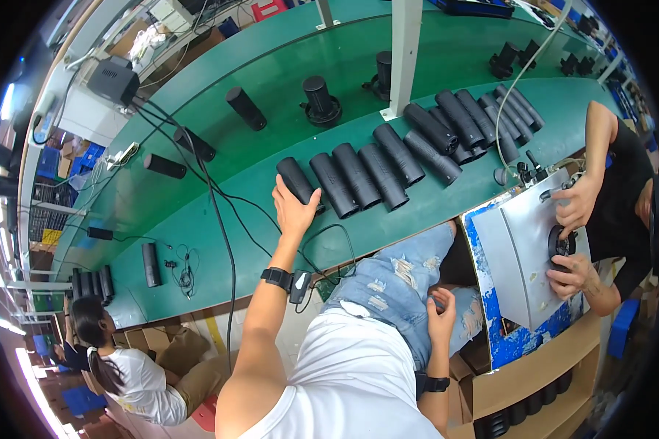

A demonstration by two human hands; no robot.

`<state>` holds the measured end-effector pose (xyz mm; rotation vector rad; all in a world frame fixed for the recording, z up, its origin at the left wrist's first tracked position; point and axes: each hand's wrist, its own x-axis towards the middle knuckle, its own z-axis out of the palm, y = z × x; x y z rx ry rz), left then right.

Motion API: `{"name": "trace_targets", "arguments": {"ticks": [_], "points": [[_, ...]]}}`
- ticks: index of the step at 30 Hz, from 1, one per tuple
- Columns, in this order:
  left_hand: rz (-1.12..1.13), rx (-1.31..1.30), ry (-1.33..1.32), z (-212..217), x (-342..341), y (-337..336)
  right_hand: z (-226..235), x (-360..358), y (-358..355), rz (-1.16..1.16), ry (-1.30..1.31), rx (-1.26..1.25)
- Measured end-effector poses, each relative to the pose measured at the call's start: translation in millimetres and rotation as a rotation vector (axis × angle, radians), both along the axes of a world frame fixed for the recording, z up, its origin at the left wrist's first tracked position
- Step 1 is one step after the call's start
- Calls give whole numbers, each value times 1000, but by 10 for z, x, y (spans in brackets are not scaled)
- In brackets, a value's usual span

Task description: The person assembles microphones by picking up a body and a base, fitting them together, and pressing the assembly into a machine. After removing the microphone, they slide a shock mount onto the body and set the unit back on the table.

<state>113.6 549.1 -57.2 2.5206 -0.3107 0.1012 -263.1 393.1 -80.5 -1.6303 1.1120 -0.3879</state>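
My left hand (293, 208) reaches out over the green workbench (220, 227) and closes around the near end of a black cylinder (296, 181), the leftmost in a long row of black cylinders (388, 161). A black wrist device sits on that forearm. My right hand (442, 313) rests on my knee in torn blue jeans (395, 282), fingers loose and holding nothing.
A person on the right works a small black part (561, 244) on a grey metal plate (520, 249). Black cables (220, 197) trail across the bench. A white post (405, 55) stands behind the row. Another person crouches at lower left. Single cylinders (245, 108) lie on the far belt.
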Motion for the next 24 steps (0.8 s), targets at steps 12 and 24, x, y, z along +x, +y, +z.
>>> {"name": "trace_targets", "arguments": {"ticks": [12,24], "points": [[-532,-1390,979,880,-728,-379,583,264,-110,-155,-434,231],[-786,-1113,1975,1044,-2114,-1219,1144,412,-954,238,-1590,671]]}}
